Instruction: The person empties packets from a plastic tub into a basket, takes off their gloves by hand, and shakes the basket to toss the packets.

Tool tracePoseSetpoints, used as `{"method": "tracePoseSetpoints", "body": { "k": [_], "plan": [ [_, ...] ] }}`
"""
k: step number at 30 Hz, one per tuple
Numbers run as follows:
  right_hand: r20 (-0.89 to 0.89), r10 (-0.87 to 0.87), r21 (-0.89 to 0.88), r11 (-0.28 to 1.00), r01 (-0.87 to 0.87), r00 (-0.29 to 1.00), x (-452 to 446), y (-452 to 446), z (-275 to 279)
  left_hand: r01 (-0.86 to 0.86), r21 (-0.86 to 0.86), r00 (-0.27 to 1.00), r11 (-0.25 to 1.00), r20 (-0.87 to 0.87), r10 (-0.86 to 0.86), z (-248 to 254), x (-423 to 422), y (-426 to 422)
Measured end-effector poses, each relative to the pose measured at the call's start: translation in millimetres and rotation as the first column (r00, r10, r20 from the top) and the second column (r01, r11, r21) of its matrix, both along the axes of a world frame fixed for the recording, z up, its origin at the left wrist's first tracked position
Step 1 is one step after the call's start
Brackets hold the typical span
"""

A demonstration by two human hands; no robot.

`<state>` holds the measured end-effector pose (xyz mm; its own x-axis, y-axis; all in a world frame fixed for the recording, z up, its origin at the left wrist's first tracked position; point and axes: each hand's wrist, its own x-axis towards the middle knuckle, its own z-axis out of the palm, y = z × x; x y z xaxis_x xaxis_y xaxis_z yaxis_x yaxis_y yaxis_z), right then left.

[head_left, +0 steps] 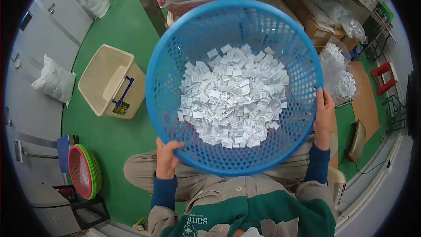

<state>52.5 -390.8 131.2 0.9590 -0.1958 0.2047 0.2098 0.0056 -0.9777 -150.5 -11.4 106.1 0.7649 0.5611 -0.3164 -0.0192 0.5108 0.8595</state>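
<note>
A large round blue plastic basket with perforated walls is held over my lap. Inside it lies a heap of small white printed packets, gathered toward the middle of the bottom. My left hand grips the rim at the near left, thumb over the edge. On the right side, my right hand is closed round the rim, with its fingers partly hidden beneath the outer wall.
On the green floor to the left stands a cream plastic bin with a blue handle. White sacks lie by the wall. Stacked colored baskets sit lower left. At right are cardboard boxes, a clear bag of white material and a red stool.
</note>
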Motion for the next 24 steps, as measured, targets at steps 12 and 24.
{"method": "tracePoseSetpoints", "body": {
  "k": [12, 24],
  "plan": [
    [-0.300, 0.032, -0.124, 0.990, -0.073, 0.953, 31.7, -14.3, -138.6, 0.189, -0.053, 0.964, 0.981, -0.181, -0.196, -115.8, 23.2, 57.6],
    [-0.249, -0.076, -0.426, 0.904, -0.039, 0.966, 83.6, 2.7, -180.1, 0.212, -0.079, 0.968, 0.974, -0.122, -0.220, -111.9, 71.0, 67.5]
  ]
}}
